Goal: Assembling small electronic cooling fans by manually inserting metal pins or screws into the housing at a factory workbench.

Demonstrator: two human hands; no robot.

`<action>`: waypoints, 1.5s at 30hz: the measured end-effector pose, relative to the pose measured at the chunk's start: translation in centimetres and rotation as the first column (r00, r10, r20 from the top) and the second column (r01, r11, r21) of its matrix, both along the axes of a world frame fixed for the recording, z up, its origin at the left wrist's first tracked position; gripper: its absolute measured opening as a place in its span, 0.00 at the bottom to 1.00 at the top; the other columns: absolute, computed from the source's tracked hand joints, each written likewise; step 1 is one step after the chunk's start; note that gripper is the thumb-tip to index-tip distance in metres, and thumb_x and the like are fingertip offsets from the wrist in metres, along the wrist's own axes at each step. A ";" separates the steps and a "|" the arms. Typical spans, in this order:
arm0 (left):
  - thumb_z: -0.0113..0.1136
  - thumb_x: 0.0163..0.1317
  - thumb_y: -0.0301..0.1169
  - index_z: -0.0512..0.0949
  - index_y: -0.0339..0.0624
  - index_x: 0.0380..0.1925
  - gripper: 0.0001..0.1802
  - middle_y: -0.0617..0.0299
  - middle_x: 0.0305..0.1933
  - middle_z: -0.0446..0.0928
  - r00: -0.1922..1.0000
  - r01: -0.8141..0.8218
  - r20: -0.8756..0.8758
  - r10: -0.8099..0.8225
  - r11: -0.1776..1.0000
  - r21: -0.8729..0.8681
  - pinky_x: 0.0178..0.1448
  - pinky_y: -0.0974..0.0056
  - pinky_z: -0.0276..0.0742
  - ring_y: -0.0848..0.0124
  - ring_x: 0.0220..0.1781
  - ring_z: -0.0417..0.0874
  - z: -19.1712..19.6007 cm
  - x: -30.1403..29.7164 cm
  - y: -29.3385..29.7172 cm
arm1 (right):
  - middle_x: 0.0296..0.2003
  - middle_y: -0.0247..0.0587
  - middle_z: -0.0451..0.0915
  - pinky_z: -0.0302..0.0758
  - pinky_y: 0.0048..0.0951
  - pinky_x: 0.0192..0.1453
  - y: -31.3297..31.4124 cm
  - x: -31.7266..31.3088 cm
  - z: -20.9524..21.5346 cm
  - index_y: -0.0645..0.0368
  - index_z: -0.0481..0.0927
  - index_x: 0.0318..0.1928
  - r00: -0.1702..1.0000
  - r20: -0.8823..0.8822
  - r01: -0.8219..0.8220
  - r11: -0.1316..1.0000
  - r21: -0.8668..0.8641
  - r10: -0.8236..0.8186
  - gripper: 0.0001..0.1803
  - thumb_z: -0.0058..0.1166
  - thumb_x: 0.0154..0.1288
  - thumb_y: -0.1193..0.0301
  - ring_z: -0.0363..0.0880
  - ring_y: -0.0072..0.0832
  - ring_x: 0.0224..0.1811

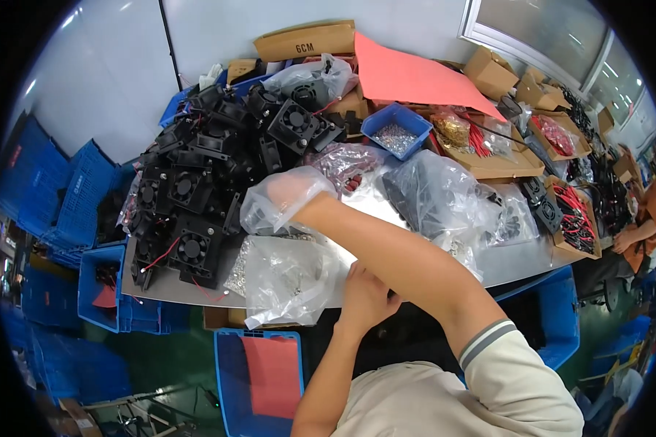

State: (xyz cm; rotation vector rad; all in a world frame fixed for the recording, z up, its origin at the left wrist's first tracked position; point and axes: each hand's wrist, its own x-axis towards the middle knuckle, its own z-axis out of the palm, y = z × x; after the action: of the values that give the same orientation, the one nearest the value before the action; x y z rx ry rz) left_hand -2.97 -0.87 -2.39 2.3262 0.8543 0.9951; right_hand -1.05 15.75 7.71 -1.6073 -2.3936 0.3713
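From my end I've got the metal table (514, 268) running across the view, loaded nearly side to side. Its left half is buried under a heap of black fans (191, 249), loose wires trailing at the front. At the back, a red sheet (415, 75) leans over the goods; below the near edge sits a blue bin (259, 333). Right of centre, a big clear bag (434, 191) slumps on the table, with a cardboard tray (503, 169) of smaller packets behind it. A blue tub (392, 113) of small metal parts stands just beyond the middle.

Here's the work: a thin bag (259, 211) right against the fans, and the right hand (288, 191) is wrapped in its plastic; I can't tell whether the fingers grip. That forearm blocks my look at mid-table. In front, a crumpled bag (284, 277) lies by loose bright bits (238, 275). The left hand (366, 295), well apart from the right, curls at the table's near edge under the forearm; what it holds, if anything, I can't make out.
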 end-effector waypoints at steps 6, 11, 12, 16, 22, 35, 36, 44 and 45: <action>0.70 0.50 0.36 0.81 0.44 0.46 0.22 0.53 0.54 0.74 0.999 -0.032 0.000 0.032 0.999 0.012 0.60 0.46 0.71 0.50 0.59 0.73 0.5 0.2 -0.2 | 0.35 0.46 0.85 0.80 0.40 0.40 -0.5 1.4 2.5 0.57 0.85 0.39 0.959 0.240 -0.102 0.972 -0.214 0.153 0.15 0.58 0.52 0.64 0.85 0.44 0.39; 0.70 0.50 0.37 0.81 0.43 0.47 0.23 0.50 0.56 0.73 0.999 -0.028 -0.040 0.029 0.999 0.022 0.61 0.45 0.69 0.48 0.60 0.73 0.7 0.1 -0.3 | 0.39 0.47 0.86 0.81 0.39 0.43 -0.6 2.0 1.2 0.59 0.87 0.38 0.981 0.157 -0.094 0.985 -0.144 0.116 0.12 0.58 0.54 0.69 0.85 0.44 0.42; 0.70 0.50 0.37 0.81 0.43 0.47 0.23 0.50 0.56 0.73 0.999 -0.023 -0.040 0.024 0.999 0.024 0.61 0.45 0.69 0.48 0.60 0.73 0.7 0.2 -0.2 | 0.38 0.48 0.86 0.81 0.40 0.42 -0.1 2.1 0.1 0.59 0.87 0.37 0.983 0.139 -0.108 0.990 -0.091 0.120 0.11 0.57 0.55 0.70 0.85 0.44 0.41; 0.71 0.50 0.37 0.81 0.43 0.47 0.23 0.50 0.57 0.73 0.999 -0.022 -0.034 0.023 0.999 0.025 0.61 0.45 0.69 0.47 0.60 0.72 0.3 0.1 -0.2 | 0.37 0.49 0.85 0.81 0.41 0.41 -0.2 1.6 -2.4 0.60 0.86 0.34 0.993 0.010 -0.121 0.987 0.101 0.121 0.09 0.55 0.57 0.73 0.85 0.45 0.40; 0.73 0.47 0.36 0.78 0.43 0.51 0.29 0.50 0.55 0.75 0.997 0.009 -0.080 -0.012 0.999 -0.038 0.60 0.44 0.70 0.47 0.57 0.74 -0.4 -0.1 -0.2 | 0.33 0.51 0.84 0.80 0.41 0.39 -2.4 1.0 -3.0 0.63 0.84 0.30 0.990 -0.072 -0.100 0.966 0.239 0.120 0.07 0.54 0.57 0.73 0.84 0.48 0.36; 0.68 0.40 0.23 0.78 0.40 0.52 0.32 0.47 0.59 0.77 0.999 0.008 0.037 -0.007 1.000 -0.018 0.49 0.54 0.78 0.53 0.41 0.83 1.0 0.3 -0.1 | 0.35 0.47 0.84 0.81 0.41 0.39 -4.4 2.3 -6.1 0.62 0.82 0.37 0.974 -0.074 -0.178 0.928 0.326 0.213 0.09 0.53 0.57 0.74 0.85 0.43 0.35; 0.68 0.40 0.23 0.78 0.40 0.52 0.32 0.47 0.59 0.77 0.999 0.007 0.036 -0.006 1.000 -0.016 0.49 0.54 0.78 0.53 0.41 0.83 0.8 0.3 0.0 | 0.36 0.47 0.84 0.81 0.41 0.42 -4.0 2.3 -6.8 0.62 0.83 0.37 0.978 -0.039 -0.174 0.901 0.397 0.206 0.09 0.54 0.56 0.74 0.85 0.43 0.38; 0.73 0.44 0.31 0.80 0.42 0.46 0.26 0.51 0.50 0.77 1.000 -0.009 -0.007 0.009 1.000 -0.010 0.57 0.45 0.72 0.46 0.55 0.75 0.6 0.0 0.1 | 0.46 0.51 0.81 0.75 0.42 0.58 -2.5 1.9 -3.2 0.58 0.81 0.47 0.974 0.043 -0.228 0.946 0.230 0.224 0.14 0.54 0.61 0.69 0.80 0.46 0.52; 0.73 0.44 0.31 0.80 0.42 0.46 0.26 0.51 0.50 0.77 1.000 -0.006 -0.009 0.006 1.000 -0.007 0.57 0.45 0.72 0.46 0.55 0.75 0.6 0.0 0.1 | 0.44 0.51 0.82 0.77 0.41 0.55 -2.5 1.6 -2.4 0.58 0.80 0.47 0.979 -0.078 -0.176 0.971 0.161 0.190 0.14 0.54 0.61 0.69 0.81 0.45 0.50</action>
State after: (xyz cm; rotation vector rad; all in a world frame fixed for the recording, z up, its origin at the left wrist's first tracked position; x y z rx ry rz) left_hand -3.00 -0.72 -1.79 2.3253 0.8668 0.9839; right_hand 0.56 13.22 5.27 -1.2797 -2.4407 0.2802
